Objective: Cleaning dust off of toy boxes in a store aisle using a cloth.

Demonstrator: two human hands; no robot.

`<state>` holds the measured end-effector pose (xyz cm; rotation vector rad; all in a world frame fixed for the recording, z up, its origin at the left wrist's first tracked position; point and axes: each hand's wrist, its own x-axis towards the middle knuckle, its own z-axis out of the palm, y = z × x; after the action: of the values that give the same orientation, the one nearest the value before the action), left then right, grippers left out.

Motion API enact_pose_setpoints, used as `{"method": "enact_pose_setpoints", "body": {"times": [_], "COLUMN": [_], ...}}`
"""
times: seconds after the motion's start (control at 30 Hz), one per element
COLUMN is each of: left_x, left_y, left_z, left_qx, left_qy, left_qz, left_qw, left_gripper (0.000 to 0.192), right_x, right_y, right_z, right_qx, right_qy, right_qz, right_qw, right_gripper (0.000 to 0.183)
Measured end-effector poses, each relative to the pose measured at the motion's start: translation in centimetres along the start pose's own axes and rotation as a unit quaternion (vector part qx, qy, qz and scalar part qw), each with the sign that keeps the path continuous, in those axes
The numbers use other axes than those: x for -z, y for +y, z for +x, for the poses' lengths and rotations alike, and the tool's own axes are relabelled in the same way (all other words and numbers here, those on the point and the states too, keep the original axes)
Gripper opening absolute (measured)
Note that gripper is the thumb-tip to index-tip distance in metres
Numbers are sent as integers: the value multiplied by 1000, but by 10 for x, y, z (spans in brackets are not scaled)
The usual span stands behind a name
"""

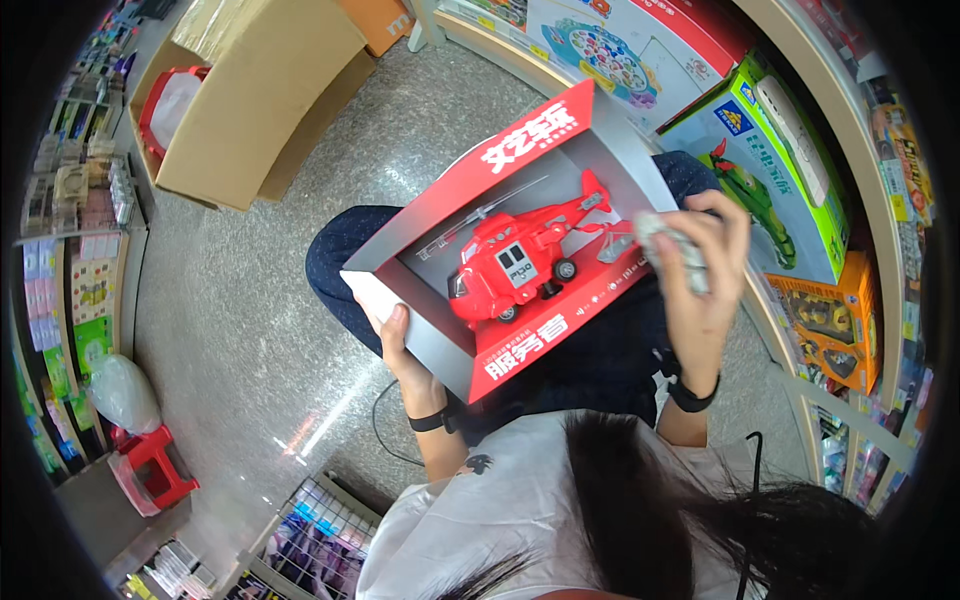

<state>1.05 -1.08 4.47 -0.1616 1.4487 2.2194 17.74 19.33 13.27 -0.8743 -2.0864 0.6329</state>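
Note:
A red toy box (427, 330) with an open display front rests tilted over my lap. Inside it sits a red toy helicopter (489, 251) with grey rotor blades and black wheels. My left hand (401, 349) grips the box's left end, its thumb on the pale side wall. At the opposite end, my right hand (709, 259) holds a crumpled, pale grey-white cloth (651, 227) against or very near the box edge; whether they touch is unclear. A small red and grey part (616, 244) lies beside the helicopter's tail, partly behind the cloth.
On my right, a shelf (832, 112) holds a green dragon toy box (750, 180), an orange box (832, 319) and a large fishing-game box (622, 60). A cardboard carton (277, 97) stands ahead on the speckled floor (217, 300). A red plastic stool (157, 465) is at left.

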Motion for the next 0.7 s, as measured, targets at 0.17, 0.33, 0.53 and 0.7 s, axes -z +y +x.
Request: {"method": "enact_pose_setpoints", "body": {"times": [0.17,0.33,0.53,0.7], "left_x": [14,20,31,38], "left_y": [-15,-26,-34,-38], "left_z": [19,25,32,33], "left_qx": [20,50,74,66], "left_qy": [1,-48,-68,-109], "left_qz": [1,-1,-13,12], "left_qw": [1000,998,995,992], "left_gripper": [45,48,56,67], "right_x": [-51,-45,-56,-97], "right_y": [-5,15,-8,-22], "right_z": [-10,-7,-22,-26], "right_qx": [12,-43,-14,67], "right_qy": [-97,-52,-139,-176], "right_qz": [50,-18,95,-47], "right_qw": [994,998,986,981], "right_gripper": [23,16,20,19]}}
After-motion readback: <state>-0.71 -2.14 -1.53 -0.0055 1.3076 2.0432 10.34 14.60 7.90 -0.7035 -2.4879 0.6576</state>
